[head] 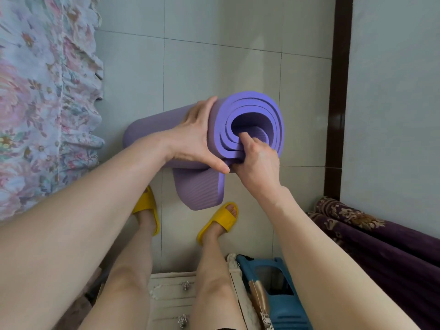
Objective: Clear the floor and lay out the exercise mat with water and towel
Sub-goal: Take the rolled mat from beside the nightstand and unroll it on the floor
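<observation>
Purple foam fills both hands: your left hand (195, 136) wraps the rolled mat (152, 132) near its end, and your right hand (258, 163) pinches the spiral layers, thumb in the core. Below, the loose flap (200, 189) hangs toward your yellow slippers (220, 220), above the tiled floor (238, 67). Judged light, soft and springy, apt to unroll itself; take the flap's outer edge, not the core.

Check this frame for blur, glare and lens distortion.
Head view: mat, left hand and right hand sharp, no motion blur; light soft and even, shadows faint; slight sheen on the dark strip; wide-angle stretch enlarges the forearms toward the bottom corners.
</observation>
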